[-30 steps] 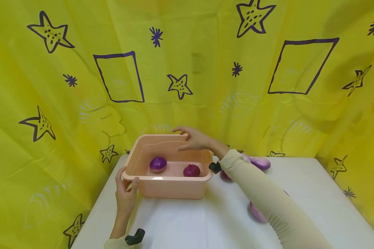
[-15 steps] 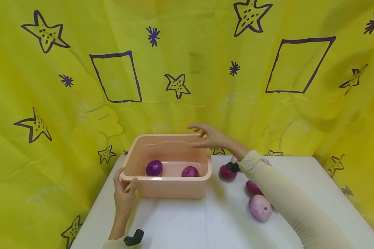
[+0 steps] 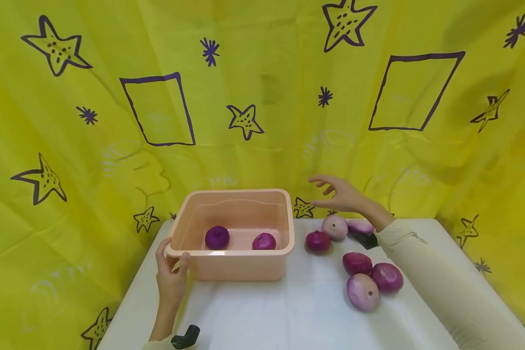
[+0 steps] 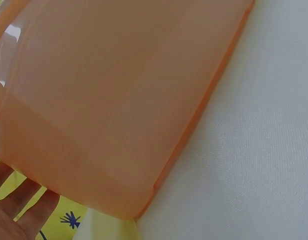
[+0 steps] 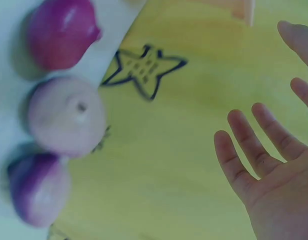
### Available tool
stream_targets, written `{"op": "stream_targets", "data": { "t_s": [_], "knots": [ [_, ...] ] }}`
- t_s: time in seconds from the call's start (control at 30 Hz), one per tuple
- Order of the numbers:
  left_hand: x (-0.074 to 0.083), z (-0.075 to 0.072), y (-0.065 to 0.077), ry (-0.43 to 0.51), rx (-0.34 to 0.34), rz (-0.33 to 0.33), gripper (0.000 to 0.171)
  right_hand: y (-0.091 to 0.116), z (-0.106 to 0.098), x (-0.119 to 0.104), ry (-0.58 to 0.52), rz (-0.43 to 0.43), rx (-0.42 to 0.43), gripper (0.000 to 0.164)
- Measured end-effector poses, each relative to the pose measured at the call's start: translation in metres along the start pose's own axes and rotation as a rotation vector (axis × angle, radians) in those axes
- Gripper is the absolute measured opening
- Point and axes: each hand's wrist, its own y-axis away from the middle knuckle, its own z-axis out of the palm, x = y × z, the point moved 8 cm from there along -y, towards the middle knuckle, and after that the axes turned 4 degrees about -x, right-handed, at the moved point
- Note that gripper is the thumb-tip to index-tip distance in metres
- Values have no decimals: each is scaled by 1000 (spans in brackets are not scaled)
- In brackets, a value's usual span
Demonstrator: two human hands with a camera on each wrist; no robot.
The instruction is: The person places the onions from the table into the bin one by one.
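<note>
A peach-coloured plastic basin [image 3: 238, 267] stands on the table with two purple onions inside, a darker onion [image 3: 217, 237] at the left and a brighter onion [image 3: 264, 241] at the right. At its near left corner, my left hand [image 3: 171, 279] grips the rim, thumb in front and fingers round the side. In the left wrist view, fingers [image 4: 41, 210] show beside the basin wall. My right hand [image 3: 341, 195] hovers above the far table edge, right of the basin, holding nothing. Its fingers are spread and relaxed in the right wrist view. Below it lie a red onion [image 3: 318, 242] and a pale onion [image 3: 335, 227].
Partly behind the right wrist's black camera lies another purple-and-white onion [image 3: 359, 225]. Nearer on the right side sit a dark red onion [image 3: 357, 263], a purple onion [image 3: 387, 278] and a pale onion [image 3: 363, 292]. A yellow patterned curtain [image 3: 280, 160] hangs behind the white table [image 3: 253, 316].
My right hand has moved from over the basin out to the right, uncovering the onions on the table. The left hand keeps its grip on the rim. The view has shifted slightly.
</note>
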Motion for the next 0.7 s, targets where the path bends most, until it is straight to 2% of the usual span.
{"op": "stream_targets", "data": {
  "t_s": [0.2, 0.33, 0.7],
  "knots": [
    [0, -1, -1, -5, 5, 15, 66, 26, -13, 29, 29, 50, 22, 65],
    [1, -2, -1, -10, 12, 21, 65, 39, -19, 40, 50, 57, 29, 64],
    [1, -2, 0, 0, 10, 18, 66, 66, -20, 75, 64, 125, 3, 63]
  ]
}}
